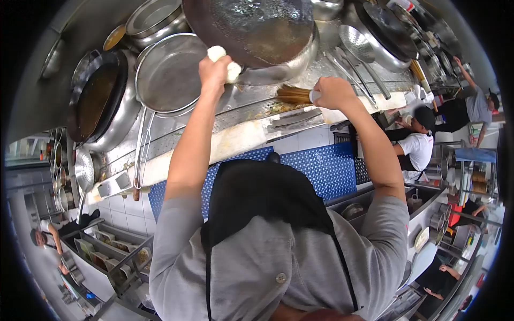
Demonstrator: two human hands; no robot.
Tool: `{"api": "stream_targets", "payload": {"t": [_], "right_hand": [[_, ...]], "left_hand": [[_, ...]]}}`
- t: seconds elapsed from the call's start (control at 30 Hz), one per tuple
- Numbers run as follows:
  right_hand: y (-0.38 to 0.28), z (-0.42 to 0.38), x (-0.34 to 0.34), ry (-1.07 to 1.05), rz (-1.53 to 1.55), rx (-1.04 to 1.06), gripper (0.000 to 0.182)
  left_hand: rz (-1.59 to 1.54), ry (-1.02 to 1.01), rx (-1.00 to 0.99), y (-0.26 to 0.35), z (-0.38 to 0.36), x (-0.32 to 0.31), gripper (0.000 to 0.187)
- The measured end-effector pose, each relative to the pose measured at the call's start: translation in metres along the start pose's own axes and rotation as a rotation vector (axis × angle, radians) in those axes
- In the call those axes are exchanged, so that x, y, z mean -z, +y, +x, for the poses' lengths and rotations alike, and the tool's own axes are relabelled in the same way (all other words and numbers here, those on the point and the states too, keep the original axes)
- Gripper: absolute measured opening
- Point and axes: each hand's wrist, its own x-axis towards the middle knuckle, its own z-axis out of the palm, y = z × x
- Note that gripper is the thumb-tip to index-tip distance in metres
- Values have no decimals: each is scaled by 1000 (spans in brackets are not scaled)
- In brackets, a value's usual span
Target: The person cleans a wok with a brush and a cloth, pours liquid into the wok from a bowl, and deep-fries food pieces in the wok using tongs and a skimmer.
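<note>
My left hand (213,75) is closed around a white cloth (233,71) at the near left edge of a big dark wok (235,32). Water or liquid shines in the wok's middle. Bristles pointing left, a brown bamboo brush (293,95) is gripped at its pale end by my right hand (333,92). The brush is over the steel stove top, in front of the wok, near some food scraps (278,107). Left of my left hand lies a round mesh strainer (171,75).
Another dark wok (99,101) stands at the left. Ladles (356,45) and long utensils lie to the right. A white cloth strip (235,140) runs along the stove's front edge. Several people work nearby, one at the right (417,142).
</note>
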Motion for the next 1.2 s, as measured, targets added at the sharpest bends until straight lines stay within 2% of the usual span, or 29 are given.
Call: {"api": "stream_targets", "payload": {"t": [0.1, 0.13, 0.23, 0.27, 0.4, 0.5, 0.63, 0.7, 0.8, 0.9, 1.0, 1.1, 1.2], "right_hand": [[1, -18, 28, -47, -42, -132, 29], [12, -16, 16, -2, -36, -135, 29], [14, -12, 4, -49, -105, -101, 29], [20, -9, 9, -82, -49, -111, 28], [21, -5, 27, 4, -239, -151, 27], [22, 20, 10, -157, -367, -186, 29], [-1, 22, 22, -186, -366, 14, 31], [-12, 25, 27, -198, -400, 90, 31], [-20, 19, 55, -124, -368, 30, 32], [-15, 27, 40, -131, -345, -97, 31], [-25, 14, 38, -178, -367, -10, 30], [-27, 8, 55, -158, -256, -41, 28], [-25, 7, 32, -98, -331, 18, 25]], "left_hand": [[-27, -40, -8, 8, -9, 3, 23], [-35, -41, 11, 8, -9, 3, 21], [-16, -36, -37, 4, -8, 4, 22], [-12, -39, -30, 3, -10, 6, 23], [-33, -50, -28, 4, -11, 3, 23], [-35, -55, -39, 4, -14, 5, 23], [10, -44, -106, 1, -13, 6, 23], [27, -31, -97, -3, -8, 7, 29], [98, -15, -120, -11, -2, 7, 34], [112, -8, -131, -9, -6, 8, 36], [129, 3, -160, -2, -8, 7, 36], [151, 3, -184, -3, -13, 9, 36], [195, 15, -218, -7, -14, 10, 36]]}}
